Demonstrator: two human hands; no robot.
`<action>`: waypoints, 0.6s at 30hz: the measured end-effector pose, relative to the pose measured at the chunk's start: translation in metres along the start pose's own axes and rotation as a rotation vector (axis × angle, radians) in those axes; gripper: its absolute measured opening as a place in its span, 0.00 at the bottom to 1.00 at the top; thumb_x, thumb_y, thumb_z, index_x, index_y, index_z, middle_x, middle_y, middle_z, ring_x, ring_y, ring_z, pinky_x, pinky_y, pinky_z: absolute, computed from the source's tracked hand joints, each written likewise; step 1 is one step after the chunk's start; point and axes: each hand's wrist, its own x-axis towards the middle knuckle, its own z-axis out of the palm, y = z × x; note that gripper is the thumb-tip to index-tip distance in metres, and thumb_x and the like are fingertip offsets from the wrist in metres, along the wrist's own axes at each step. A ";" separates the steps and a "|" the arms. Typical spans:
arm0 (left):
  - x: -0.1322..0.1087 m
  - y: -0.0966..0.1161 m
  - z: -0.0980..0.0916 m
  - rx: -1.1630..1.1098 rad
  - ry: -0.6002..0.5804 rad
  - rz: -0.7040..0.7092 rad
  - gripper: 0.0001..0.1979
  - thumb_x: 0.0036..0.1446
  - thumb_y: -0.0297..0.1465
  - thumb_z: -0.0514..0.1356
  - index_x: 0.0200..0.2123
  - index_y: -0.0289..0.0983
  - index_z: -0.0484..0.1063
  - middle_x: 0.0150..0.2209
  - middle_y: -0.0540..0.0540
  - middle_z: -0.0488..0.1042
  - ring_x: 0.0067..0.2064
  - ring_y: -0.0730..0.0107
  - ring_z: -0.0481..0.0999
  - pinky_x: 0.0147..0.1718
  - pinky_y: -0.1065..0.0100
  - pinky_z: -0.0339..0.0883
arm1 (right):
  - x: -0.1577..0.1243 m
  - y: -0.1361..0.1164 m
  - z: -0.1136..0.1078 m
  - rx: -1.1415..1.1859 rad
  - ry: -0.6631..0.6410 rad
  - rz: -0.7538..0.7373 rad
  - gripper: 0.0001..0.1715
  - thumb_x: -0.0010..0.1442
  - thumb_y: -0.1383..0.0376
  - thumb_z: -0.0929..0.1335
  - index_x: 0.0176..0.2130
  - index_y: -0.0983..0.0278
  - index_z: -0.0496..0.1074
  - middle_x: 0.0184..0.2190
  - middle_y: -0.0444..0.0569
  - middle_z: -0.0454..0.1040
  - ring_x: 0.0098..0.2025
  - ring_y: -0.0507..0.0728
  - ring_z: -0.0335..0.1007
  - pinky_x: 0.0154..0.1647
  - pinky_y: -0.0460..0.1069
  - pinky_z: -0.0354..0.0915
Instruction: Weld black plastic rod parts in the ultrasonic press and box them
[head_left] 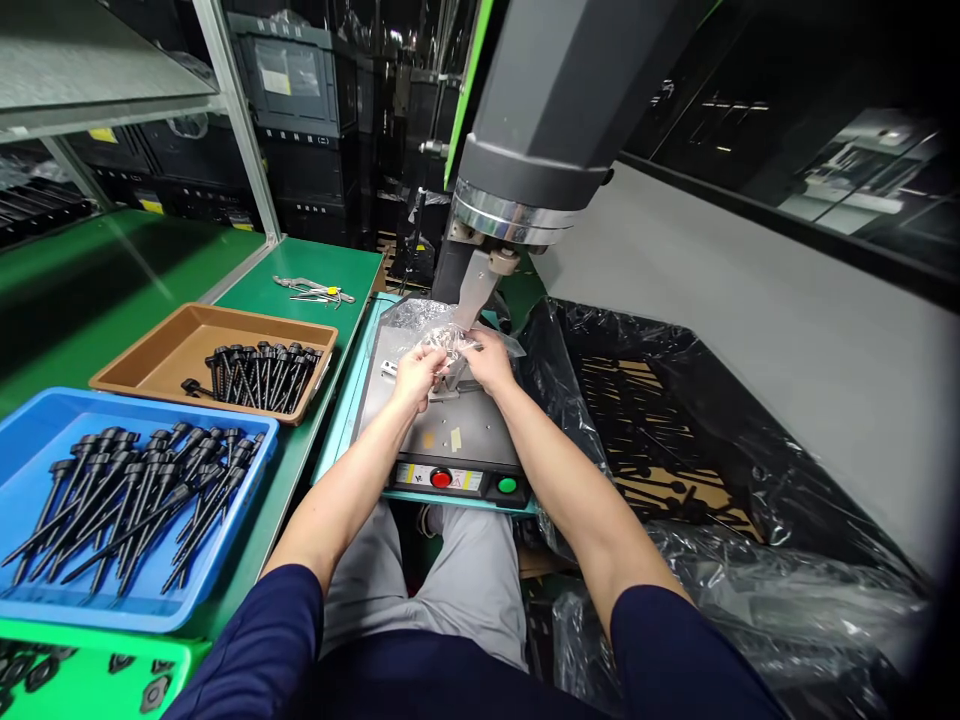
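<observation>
Both hands are at a clear plastic bag (450, 340) that holds small shiny pieces, over the grey machine base. My left hand (420, 376) pinches the bag's left side. On the right side, my right hand (488, 361) has its fingers closed on the bag. Just above and behind the bag, the machine's metal horn (477, 288) points down, its tip close to the plastic. A metal fixture (444, 392) sits beneath the hands, partly hidden by them.
At left are a brown tray (142, 360) and a blue tray (247, 480) with black stemmed parts, a green tray (97, 690), and pliers (311, 288). Red (441, 479) and green (507, 485) buttons face me. A plastic-lined box (574, 400) stands right.
</observation>
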 end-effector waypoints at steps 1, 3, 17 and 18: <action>0.001 0.002 0.000 -0.002 0.003 0.000 0.13 0.46 0.29 0.70 0.26 0.34 0.67 0.23 0.50 0.72 0.22 0.80 0.69 0.18 0.77 0.48 | 0.003 -0.002 -0.001 0.031 -0.034 0.008 0.17 0.56 0.58 0.69 0.43 0.63 0.79 0.45 0.53 0.78 0.50 0.64 0.72 0.57 0.60 0.65; 0.003 0.004 0.001 -0.006 0.016 0.005 0.13 0.47 0.29 0.69 0.25 0.34 0.66 0.22 0.51 0.71 0.21 0.82 0.65 0.18 0.77 0.47 | 0.008 -0.006 -0.005 0.026 -0.058 -0.020 0.15 0.56 0.58 0.69 0.40 0.64 0.78 0.43 0.53 0.79 0.49 0.64 0.72 0.56 0.60 0.65; -0.018 -0.023 -0.027 0.236 0.092 -0.005 0.09 0.50 0.32 0.66 0.33 0.34 0.72 0.32 0.46 0.76 0.28 0.75 0.73 0.22 0.76 0.58 | -0.117 -0.026 -0.044 0.481 0.083 0.024 0.26 0.52 0.49 0.77 0.44 0.60 0.72 0.39 0.50 0.77 0.41 0.58 0.74 0.46 0.55 0.72; -0.026 -0.027 -0.032 0.290 0.145 0.025 0.11 0.50 0.32 0.66 0.37 0.35 0.73 0.36 0.44 0.77 0.32 0.72 0.75 0.25 0.74 0.62 | -0.126 -0.028 -0.046 0.489 0.108 0.016 0.26 0.51 0.49 0.78 0.43 0.60 0.72 0.38 0.49 0.77 0.40 0.57 0.74 0.45 0.54 0.73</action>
